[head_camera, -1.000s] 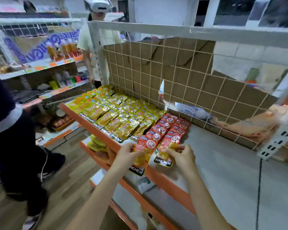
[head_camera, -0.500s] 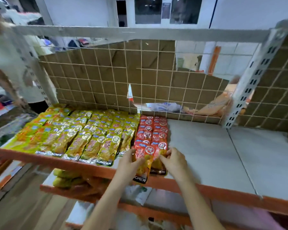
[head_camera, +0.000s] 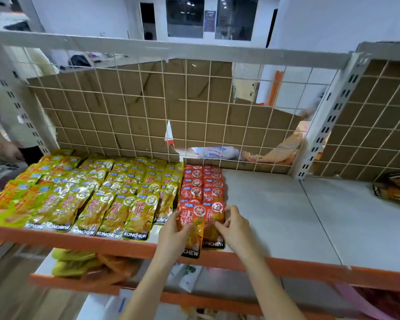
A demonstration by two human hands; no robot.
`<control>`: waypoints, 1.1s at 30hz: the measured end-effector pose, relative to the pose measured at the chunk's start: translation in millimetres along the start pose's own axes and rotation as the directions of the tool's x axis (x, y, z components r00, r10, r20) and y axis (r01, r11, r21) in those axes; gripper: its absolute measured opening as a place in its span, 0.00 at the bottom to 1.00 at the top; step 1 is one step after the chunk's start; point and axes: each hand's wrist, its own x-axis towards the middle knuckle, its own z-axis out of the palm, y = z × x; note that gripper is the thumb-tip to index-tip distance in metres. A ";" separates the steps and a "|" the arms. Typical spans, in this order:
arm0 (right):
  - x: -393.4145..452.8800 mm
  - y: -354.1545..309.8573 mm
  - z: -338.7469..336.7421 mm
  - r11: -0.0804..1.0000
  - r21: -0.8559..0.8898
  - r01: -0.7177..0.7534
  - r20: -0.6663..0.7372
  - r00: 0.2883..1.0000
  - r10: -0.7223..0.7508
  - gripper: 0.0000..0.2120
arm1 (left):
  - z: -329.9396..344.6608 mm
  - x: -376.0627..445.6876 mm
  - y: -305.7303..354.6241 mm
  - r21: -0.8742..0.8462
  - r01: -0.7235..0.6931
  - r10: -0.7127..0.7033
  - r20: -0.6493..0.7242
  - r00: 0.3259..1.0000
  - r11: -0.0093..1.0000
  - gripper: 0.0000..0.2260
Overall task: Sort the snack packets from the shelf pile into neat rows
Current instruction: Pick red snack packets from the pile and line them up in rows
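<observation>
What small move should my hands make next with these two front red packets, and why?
Probably slide the left red packet back: its bottom edge overhangs the orange shelf lip, while the right red packet sits further back. Left hand and right hand already touch them.

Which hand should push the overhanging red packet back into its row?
Left. The left hand already grips the front-left red packet that hangs over the orange shelf edge; the right hand pinches the neighbouring red packet.
</observation>
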 end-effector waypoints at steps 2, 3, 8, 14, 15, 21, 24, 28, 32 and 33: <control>0.0 1.1 -0.8 1.000 -0.014 0.013 0.007 1.000 -0.013 0.14 | 0.0 0.7 -1.8 0.006 0.008 -0.008 0.000 1.000 1.000 0.18; 0.7 1.4 -1.1 1.000 -0.017 0.014 0.012 1.000 -0.013 0.14 | -0.3 0.2 -2.1 0.012 0.008 -0.008 0.003 1.000 1.000 0.18; 2.5 3.0 0.8 1.000 -0.003 0.011 0.007 1.000 -0.011 0.15 | 0.4 1.5 -2.3 0.003 0.024 -0.024 0.016 1.000 1.000 0.19; 2.3 7.6 0.3 0.993 0.117 -0.006 -0.062 0.998 0.014 0.13 | 11.8 7.6 7.3 -0.035 0.000 0.002 0.051 0.999 0.999 0.18; 1.4 7.9 -0.7 0.986 0.165 -0.009 -0.078 0.997 0.022 0.11 | 14.2 9.6 8.6 -0.042 0.002 0.001 0.058 0.998 0.999 0.18; 0.0 18.8 -9.6 0.960 0.279 -0.008 -0.148 0.988 0.051 0.07 | 30.8 16.8 14.0 -0.089 0.011 -0.004 0.077 0.997 0.996 0.19; 1.8 26.9 -15.7 0.956 0.293 0.001 -0.178 0.983 0.054 0.04 | 41.7 23.4 16.7 -0.058 -0.014 0.019 0.075 0.997 0.998 0.17; 5.5 37.9 -28.5 0.963 0.269 0.003 -0.223 0.973 0.059 0.03 | 62.7 41.9 33.4 -0.027 -0.026 0.029 0.105 0.994 0.999 0.16; 7.9 50.9 -43.1 0.972 0.234 0.027 -0.271 0.962 0.038 0.01 | 96.7 78.9 62.7 0.039 0.016 -0.020 0.104 0.994 0.999 0.16; 7.8 54.4 -45.6 0.975 0.219 0.040 -0.284 0.958 0.025 0.01 | 106.0 88.6 69.6 0.088 0.011 -0.020 0.097 0.995 0.996 0.15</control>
